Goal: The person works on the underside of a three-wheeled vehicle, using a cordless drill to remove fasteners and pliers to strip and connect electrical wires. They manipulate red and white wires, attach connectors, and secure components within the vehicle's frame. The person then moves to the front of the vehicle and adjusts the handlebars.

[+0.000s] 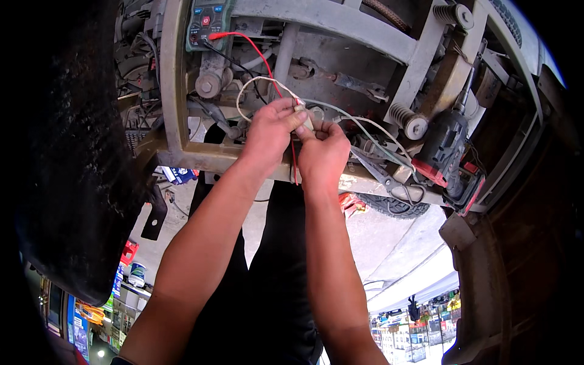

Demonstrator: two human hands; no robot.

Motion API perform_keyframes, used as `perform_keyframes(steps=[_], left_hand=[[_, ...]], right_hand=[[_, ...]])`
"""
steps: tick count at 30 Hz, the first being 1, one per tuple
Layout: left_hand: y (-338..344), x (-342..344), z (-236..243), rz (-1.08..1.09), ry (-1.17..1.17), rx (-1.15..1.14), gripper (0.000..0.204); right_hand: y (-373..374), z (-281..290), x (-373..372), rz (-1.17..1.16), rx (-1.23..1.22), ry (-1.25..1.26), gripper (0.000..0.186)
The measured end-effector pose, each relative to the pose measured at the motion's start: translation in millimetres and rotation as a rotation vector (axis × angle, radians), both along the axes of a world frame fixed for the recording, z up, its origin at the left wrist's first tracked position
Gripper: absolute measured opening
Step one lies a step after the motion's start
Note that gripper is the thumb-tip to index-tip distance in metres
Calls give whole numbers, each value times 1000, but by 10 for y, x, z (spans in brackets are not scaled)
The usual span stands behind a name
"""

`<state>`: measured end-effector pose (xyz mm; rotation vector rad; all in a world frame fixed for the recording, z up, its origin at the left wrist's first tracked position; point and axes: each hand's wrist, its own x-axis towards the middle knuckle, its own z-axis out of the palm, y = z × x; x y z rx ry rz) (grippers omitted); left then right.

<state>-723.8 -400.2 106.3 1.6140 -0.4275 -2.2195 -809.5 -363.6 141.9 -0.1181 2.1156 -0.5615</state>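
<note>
Both hands meet over the metal vehicle frame, around a small white wire connector (306, 120). My left hand (271, 131) pinches it from the left between thumb and fingers. From the other side my right hand (325, 149) grips it, thumb on top and fingers curled behind. A white wire (248, 91) loops out near the left fingertips, and pale green and white wires (359, 120) run off to the right. A red test lead (258, 52) and a black lead (237, 64) come down from a multimeter (208, 21) at the top; the lead tips are hidden by my hands.
Scissors (389, 181) lie on the frame rail to the right. Beside them a black and red power drill (447, 143) rests among the bars. Coil springs (409, 121) and a drive shaft sit farther back. A dark panel (67, 152) fills the left, with a tire (395, 205) below the rail.
</note>
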Motion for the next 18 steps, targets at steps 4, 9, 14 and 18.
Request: perform_keyframes(steps=[4,9,14,18], left_hand=[[2,-4,-6,-15,-50,14,22],[-62,39,102,-7,-35,96,26],[-155,24,137,-212,-110,-36,31],[-148,-25,115,-167,-165,-65,30]], right_hand=[[-24,27,7,48,30,9,29],[52,105,7,167,-48,15,30],[114,-5,14,242,-63,84,29],[116,-81,51,207,-118,83,23]])
